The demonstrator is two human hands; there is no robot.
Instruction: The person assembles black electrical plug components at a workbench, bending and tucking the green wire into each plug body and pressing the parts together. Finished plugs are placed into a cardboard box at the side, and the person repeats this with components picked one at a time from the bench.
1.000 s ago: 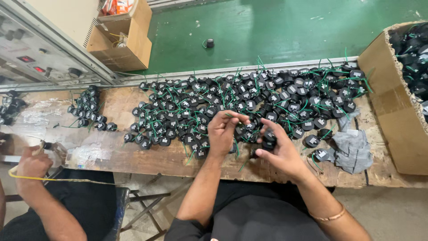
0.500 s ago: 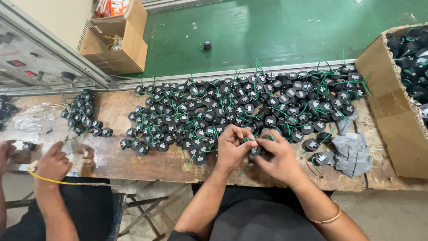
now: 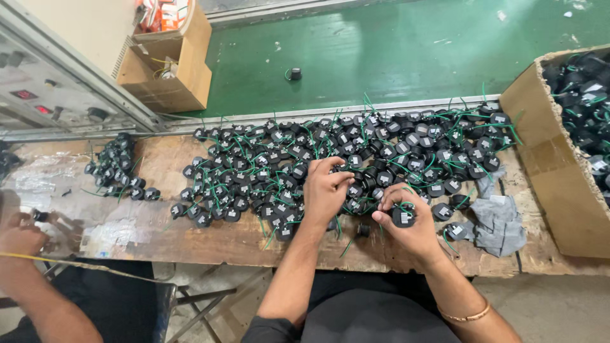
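Observation:
A wide heap of small round black parts with green wires [image 3: 356, 155] covers the wooden workbench [image 3: 216, 238]. My left hand [image 3: 325, 189] rests on the heap's near edge, its fingers curled down among the parts and pinching at one. My right hand [image 3: 406, 219] holds a single black round part [image 3: 403, 216] with a green wire, just in front of the heap. A few loose parts lie beside my right hand.
An open cardboard box [image 3: 546, 159] full of the same parts stands at the right. A grey cloth [image 3: 499, 222] lies next to it. A smaller cluster of parts [image 3: 117, 171] sits at the left. Another person's hand [image 3: 22, 238] works there. A cardboard box [image 3: 168, 60] stands on the green floor.
My hands have drawn slightly apart: the left stays on the heap, the right now holds one part on its own. The view has shifted a little.

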